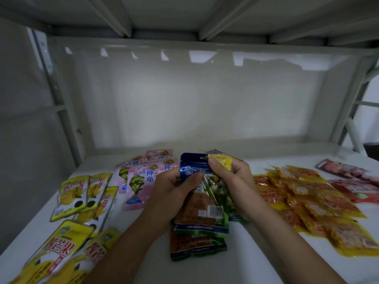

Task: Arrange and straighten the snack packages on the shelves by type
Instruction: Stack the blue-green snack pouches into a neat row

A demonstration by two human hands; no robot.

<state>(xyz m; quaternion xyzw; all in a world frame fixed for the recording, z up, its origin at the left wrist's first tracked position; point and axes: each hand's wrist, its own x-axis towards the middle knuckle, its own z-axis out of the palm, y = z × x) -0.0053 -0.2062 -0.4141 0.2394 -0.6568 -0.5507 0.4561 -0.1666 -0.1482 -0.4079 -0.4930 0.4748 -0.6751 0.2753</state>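
From the head camera, both hands meet over the middle of the white shelf (235, 253). The left hand (170, 193) curls its fingers round a blue-topped packet (190, 162), thumb pressed on its face. The right hand (231, 181) pinches a small yellow packet (221, 161) at the top and seems also to grip the green-edged packets (205, 212) fanned beneath, though blur hides just how. Another green-edged packet (196, 245) lies flat under them. Yellow mango packets (69, 197) lie left, pink turtle packets (139, 181) behind them, orange packets (307, 201) right, red packets (352, 187) far right.
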